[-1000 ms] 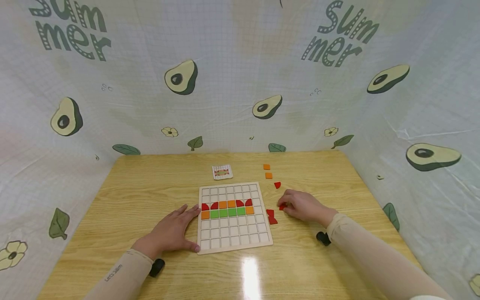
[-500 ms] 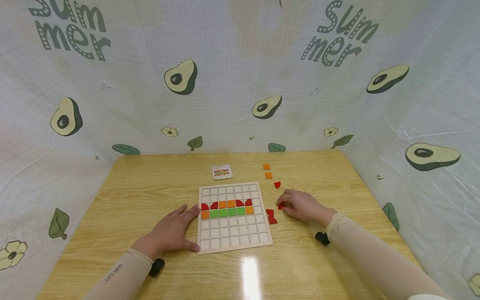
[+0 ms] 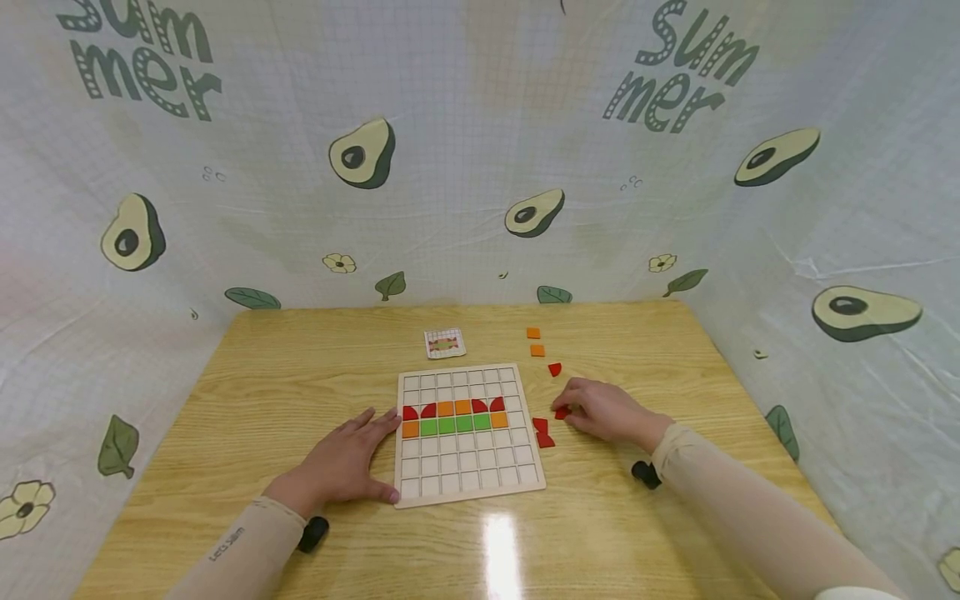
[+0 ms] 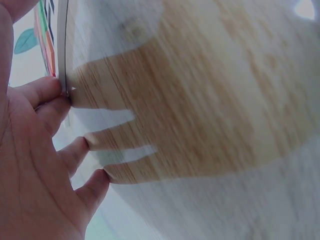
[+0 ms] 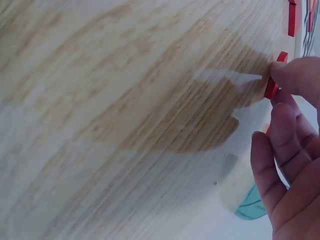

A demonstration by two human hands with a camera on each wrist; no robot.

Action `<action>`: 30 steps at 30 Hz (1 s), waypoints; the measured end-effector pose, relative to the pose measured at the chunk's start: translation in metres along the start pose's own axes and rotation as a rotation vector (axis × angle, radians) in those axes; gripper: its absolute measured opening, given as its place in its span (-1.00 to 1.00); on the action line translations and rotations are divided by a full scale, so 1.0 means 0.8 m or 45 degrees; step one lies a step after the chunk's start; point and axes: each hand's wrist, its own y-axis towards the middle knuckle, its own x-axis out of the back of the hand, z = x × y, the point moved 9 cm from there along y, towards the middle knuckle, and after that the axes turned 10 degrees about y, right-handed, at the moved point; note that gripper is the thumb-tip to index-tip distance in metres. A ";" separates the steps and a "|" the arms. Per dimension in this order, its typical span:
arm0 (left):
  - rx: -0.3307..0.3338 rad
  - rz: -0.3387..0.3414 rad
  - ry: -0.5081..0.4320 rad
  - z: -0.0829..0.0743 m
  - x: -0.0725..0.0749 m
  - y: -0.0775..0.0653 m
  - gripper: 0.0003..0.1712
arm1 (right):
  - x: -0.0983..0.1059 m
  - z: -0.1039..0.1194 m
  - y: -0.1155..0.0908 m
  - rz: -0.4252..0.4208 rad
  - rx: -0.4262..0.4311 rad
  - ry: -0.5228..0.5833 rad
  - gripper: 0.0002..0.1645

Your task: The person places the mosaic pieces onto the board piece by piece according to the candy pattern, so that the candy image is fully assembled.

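A pale wooden grid board (image 3: 467, 482) lies on the table, two of its rows partly filled with red, orange and green tiles. My left hand (image 3: 341, 461) rests beside it with fingers spread, thumb and forefinger touching the board's left edge. To the right of the board, my right hand (image 3: 606, 410) pinches a red tile (image 5: 276, 77) between thumb and fingers, low at the tabletop. Part of that tile is hidden by the fingers. Two red tiles (image 3: 543, 433) lie between the board and this hand, and a red quarter-round tile (image 3: 555, 369) lies just beyond it.
A small pattern card (image 3: 445, 343) with a printed coloured grid lies behind the board. Two orange square tiles (image 3: 537, 351) sit at the back right. The wooden table (image 3: 315, 350) ends against a printed white cloth (image 3: 450, 267) at the back.
The pinched red tile and the right fingertips have shifted very slightly left. My left hand and the board stay where they were.
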 end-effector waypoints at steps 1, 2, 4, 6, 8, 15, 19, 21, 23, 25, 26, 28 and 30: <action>0.001 -0.001 0.001 0.000 0.000 0.000 0.37 | 0.000 0.001 0.000 0.006 0.005 -0.002 -0.73; 0.001 -0.002 0.002 0.000 0.000 0.000 0.37 | 0.000 0.002 0.001 0.009 0.011 -0.003 -0.74; -0.001 -0.002 0.003 0.000 0.000 0.000 0.37 | 0.001 0.003 0.002 0.011 0.023 -0.002 -0.77; -0.007 -0.001 0.004 0.000 0.000 0.000 0.36 | 0.002 0.004 0.002 0.009 0.034 0.001 -0.79; -0.010 -0.002 0.003 -0.001 0.000 0.000 0.36 | 0.002 0.005 0.002 0.006 0.039 0.007 -0.79; -0.001 -0.002 0.001 -0.001 0.002 -0.001 0.36 | 0.002 0.002 0.001 -0.018 0.046 0.029 -0.79; -0.002 0.000 0.003 -0.001 0.002 -0.001 0.35 | 0.001 -0.001 0.001 -0.030 0.042 0.029 -0.79; -0.006 -0.001 0.002 -0.002 0.002 -0.001 0.35 | 0.001 -0.001 0.002 -0.038 0.043 0.034 -0.79; -0.009 -0.002 -0.001 -0.002 0.002 -0.001 0.34 | 0.002 0.000 0.002 -0.047 0.050 0.040 -0.79; -0.009 -0.002 -0.003 -0.002 0.002 -0.001 0.34 | 0.002 0.002 0.003 -0.055 0.056 0.049 -0.78; -0.009 -0.001 -0.003 -0.003 0.002 -0.001 0.34 | 0.003 0.002 0.004 -0.057 0.054 0.052 -0.78; -0.009 0.001 0.000 -0.003 0.002 -0.001 0.34 | 0.003 0.004 0.005 -0.056 0.048 0.052 -0.78; -0.010 0.004 0.004 -0.003 0.002 -0.001 0.34 | 0.003 0.004 0.005 -0.048 0.036 0.053 -0.78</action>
